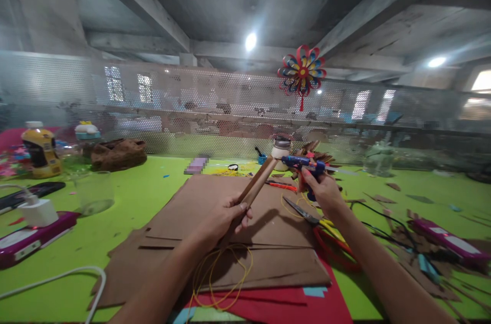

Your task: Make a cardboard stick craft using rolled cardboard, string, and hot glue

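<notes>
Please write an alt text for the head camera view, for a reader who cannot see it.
A person's right hand holds a blue glue gun, its tip close to the far end of a brown cardboard strip held in the left hand. Cardboard sheets and scissors lie below on a bright green table.

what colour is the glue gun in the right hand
The glue gun is mostly dark blue, seen in the head view.
</notes>
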Demonstrator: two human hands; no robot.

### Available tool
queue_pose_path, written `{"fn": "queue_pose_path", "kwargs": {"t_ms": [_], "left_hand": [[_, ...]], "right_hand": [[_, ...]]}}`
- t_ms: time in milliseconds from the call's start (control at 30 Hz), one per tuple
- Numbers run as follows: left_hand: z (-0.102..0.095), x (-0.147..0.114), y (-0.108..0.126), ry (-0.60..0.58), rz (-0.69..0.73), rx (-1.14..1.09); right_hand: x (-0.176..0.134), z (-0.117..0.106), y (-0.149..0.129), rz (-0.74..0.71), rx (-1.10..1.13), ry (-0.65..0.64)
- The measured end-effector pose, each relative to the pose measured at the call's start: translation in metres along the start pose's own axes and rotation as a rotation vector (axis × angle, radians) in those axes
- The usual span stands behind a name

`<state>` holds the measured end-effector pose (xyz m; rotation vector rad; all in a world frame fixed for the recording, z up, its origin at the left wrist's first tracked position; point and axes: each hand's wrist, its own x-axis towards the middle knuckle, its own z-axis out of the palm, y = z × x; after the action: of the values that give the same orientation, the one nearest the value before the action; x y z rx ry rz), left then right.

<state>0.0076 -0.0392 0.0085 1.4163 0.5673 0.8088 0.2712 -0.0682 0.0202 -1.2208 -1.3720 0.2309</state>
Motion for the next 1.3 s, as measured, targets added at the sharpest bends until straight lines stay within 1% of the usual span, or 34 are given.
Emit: {"fn": "queue_pose_path", "kwargs": {"t_ms": [233, 400, 600, 733, 867, 1033, 1200, 1300], "left_hand": [[-0.002, 0.0, 0.0, -0.011, -0.006, 0.025], [-0.005, 0.002, -0.001, -0.045, -0.007, 0.075], [-0.002, 0.001, 0.001, -0.03, 0.002, 0.068], [0.0, 0.0, 0.001, -0.018, 0.009, 0.045], [-0.003, 0.001, 0.0, -0.028, 0.004, 0.033], [-0.004, 0.001, 0.0, -0.036, 0.005, 0.005], [-0.003, 0.0, 0.002, -0.029, 0.005, -0.02], [-0.003, 0.0, 0.003, -0.025, -0.001, -0.026]], "right_hand": [[0.0, 0.001, -0.001, -0.007, -0.013, 0.024], [-0.001, -0.001, -0.002, -0.007, -0.054, 0.049], [-0.002, -0.001, -0.003, -0.016, -0.04, 0.05], [-0.001, 0.001, 0.0, -0.028, 0.02, 0.066], [0.0, 0.001, 0.001, -0.002, 0.055, 0.034], [-0.003, 0.002, -0.006, 0.029, 0.063, -0.013], [-0.006, 0.003, -0.009, 0.001, -0.007, -0.064], [-0.007, 0.005, -0.007, -0.007, -0.01, -0.078]]}}
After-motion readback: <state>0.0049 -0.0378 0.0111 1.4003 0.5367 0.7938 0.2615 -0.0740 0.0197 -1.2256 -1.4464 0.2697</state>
